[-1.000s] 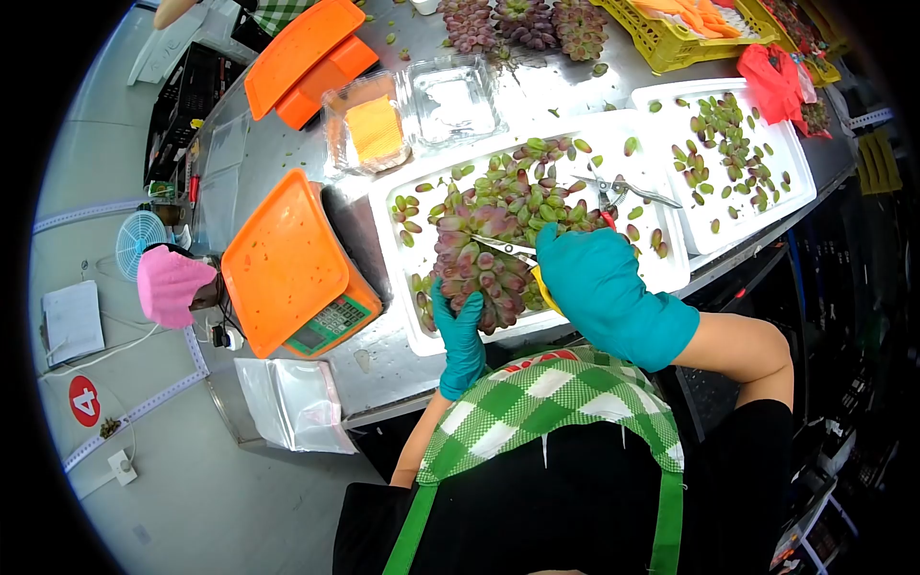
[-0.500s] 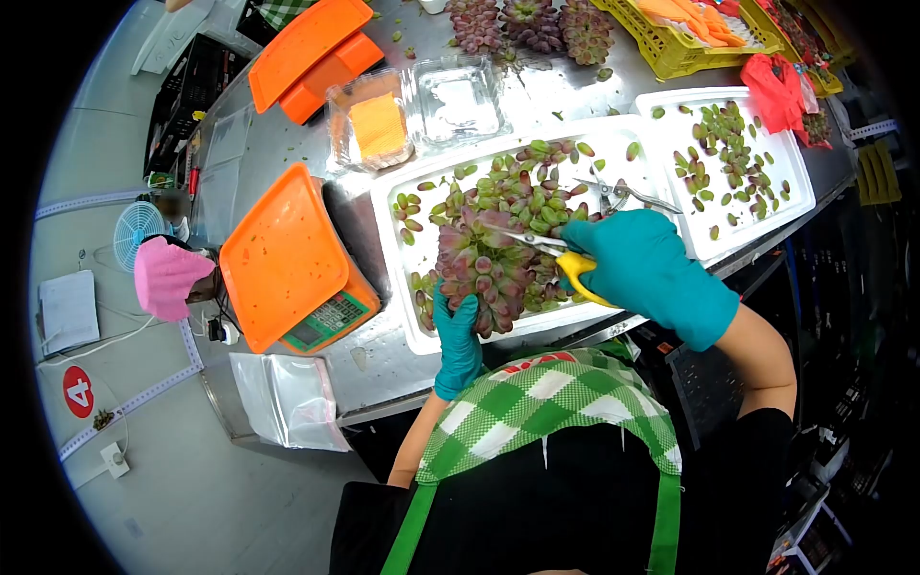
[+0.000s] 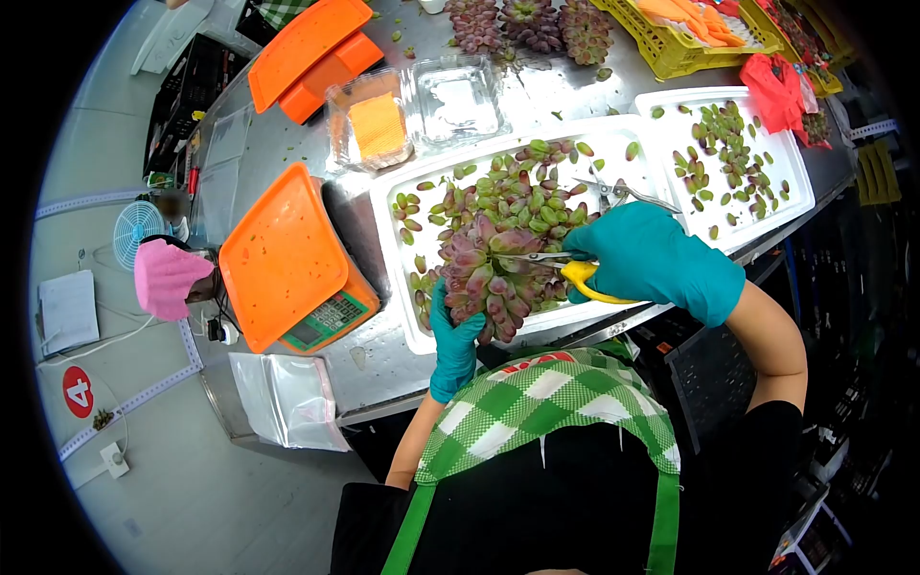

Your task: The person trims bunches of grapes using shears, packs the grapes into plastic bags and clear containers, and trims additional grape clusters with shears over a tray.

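Observation:
My left hand (image 3: 454,331), in a teal glove, grips a reddish-green succulent rosette (image 3: 491,278) from its lower left side. My right hand (image 3: 652,259), gloved alike, is closed around yellow-handled scissors (image 3: 586,278). Their blades point left and lie against the upper right part of the rosette; whether a leaf is between them cannot be made out. Below and behind the rosette is a white tray (image 3: 391,278) with many loose green and red leaves (image 3: 522,196). A metal pair of snips (image 3: 637,196) lies at this tray's right end.
An orange-topped scale (image 3: 283,259) stands left of the tray. Behind are clear plastic boxes (image 3: 460,101), one holding an orange pad, and several whole succulents (image 3: 530,24). A second white tray (image 3: 733,240) with leaves sits right, near a yellow crate (image 3: 676,62).
The rosette has tilted and shifted slightly right and down in my left hand. My right hand has moved a little right and down, and the scissor blades now lie nearly level.

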